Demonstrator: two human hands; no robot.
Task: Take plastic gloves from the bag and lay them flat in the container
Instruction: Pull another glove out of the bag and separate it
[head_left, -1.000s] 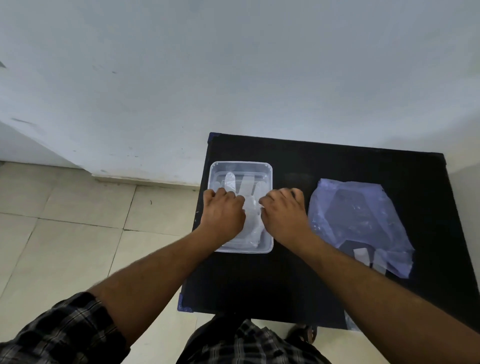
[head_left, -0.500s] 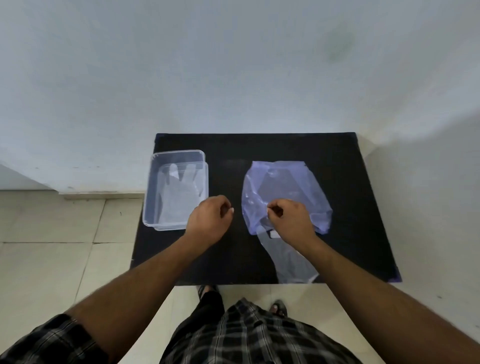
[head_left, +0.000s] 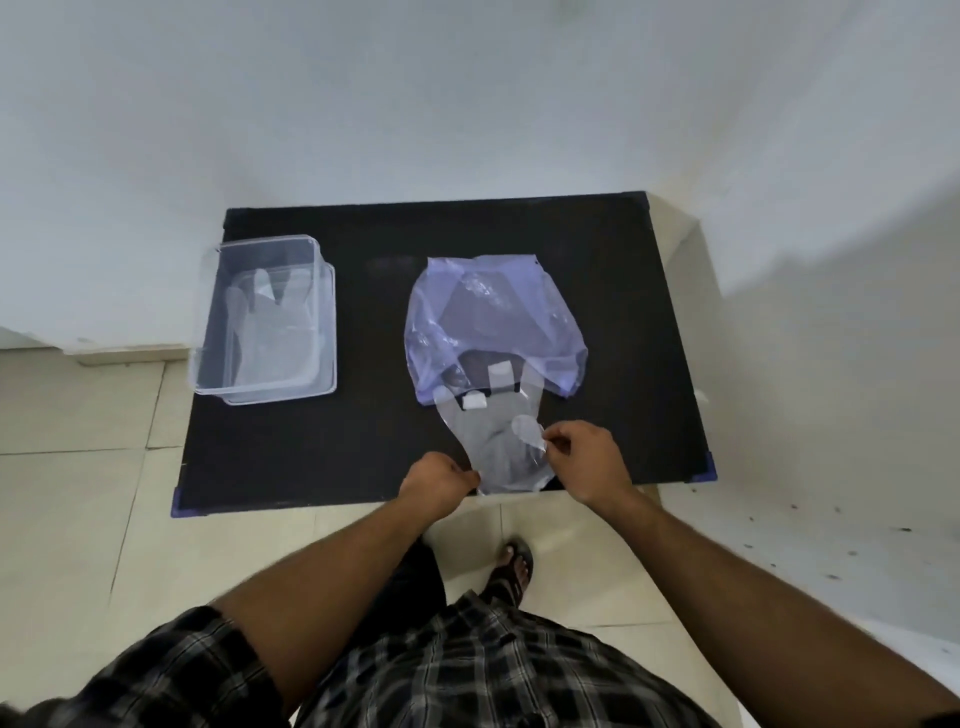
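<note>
A pale purple plastic bag (head_left: 493, 322) lies flat in the middle of the black table (head_left: 363, 441). A clear plastic glove (head_left: 501, 452) sticks out of the bag's near opening toward the table's front edge. My left hand (head_left: 439, 480) pinches the glove's near left corner. My right hand (head_left: 584, 457) pinches its right edge by the thumb part. A clear rectangular container (head_left: 215, 332) stands at the table's left end, with clear gloves (head_left: 272, 332) lying flat inside it.
The table stands against a white wall, with its left end and front edge bordering beige floor tiles (head_left: 88, 467). My foot in a sandal (head_left: 511, 564) shows below the front edge. A white ledge (head_left: 831, 519) runs along the right.
Both hands left the container, crossed right to the bag and took hold of a glove. The glove has since slid partway out toward the front edge.
</note>
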